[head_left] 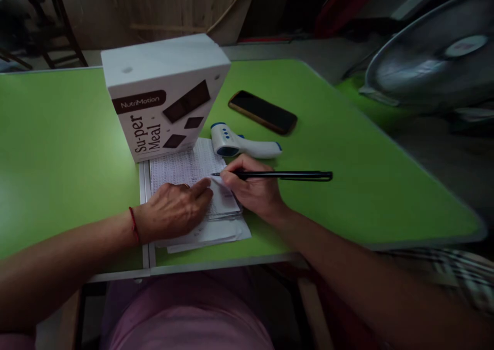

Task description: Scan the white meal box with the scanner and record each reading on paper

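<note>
A black pen [293, 175] is pinched in my right hand [257, 188], its tip touching a sheet covered in handwriting [173, 167]. The pen's capped-looking clip end points to the right. My left hand [179, 208] lies on the paper, fingers extended towards the pen tip and holding nothing; its palm side is hidden. Under both hands is a small stack of papers [227, 231], with loose sheets sticking out towards the table's front edge. Just beyond my right hand lies a white and blue infrared thermometer [254, 148].
A white NutriMotion box [165, 67] stands upright behind the papers. Farther right lies a dark smartphone [264, 112] in a brown case. The green table [347, 175] has a metal-edged seam left of the papers. A large fan [436, 56] stands beyond its right side.
</note>
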### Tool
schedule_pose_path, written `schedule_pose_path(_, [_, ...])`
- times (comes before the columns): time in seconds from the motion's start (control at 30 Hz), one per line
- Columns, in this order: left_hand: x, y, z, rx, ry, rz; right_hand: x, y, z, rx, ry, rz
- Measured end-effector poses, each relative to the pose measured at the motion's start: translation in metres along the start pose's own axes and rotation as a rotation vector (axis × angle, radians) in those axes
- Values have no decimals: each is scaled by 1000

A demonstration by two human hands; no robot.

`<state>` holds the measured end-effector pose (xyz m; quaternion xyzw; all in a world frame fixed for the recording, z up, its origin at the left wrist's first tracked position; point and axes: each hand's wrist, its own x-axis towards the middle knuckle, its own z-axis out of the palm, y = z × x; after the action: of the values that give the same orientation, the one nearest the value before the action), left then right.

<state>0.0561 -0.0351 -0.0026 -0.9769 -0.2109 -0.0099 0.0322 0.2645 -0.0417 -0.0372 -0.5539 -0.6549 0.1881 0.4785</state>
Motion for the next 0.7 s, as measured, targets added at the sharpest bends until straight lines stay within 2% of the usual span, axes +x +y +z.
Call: schedule_pose_path(0.7, [0,0,2,-10,2,-4,0,0,0,-5,-18,12])
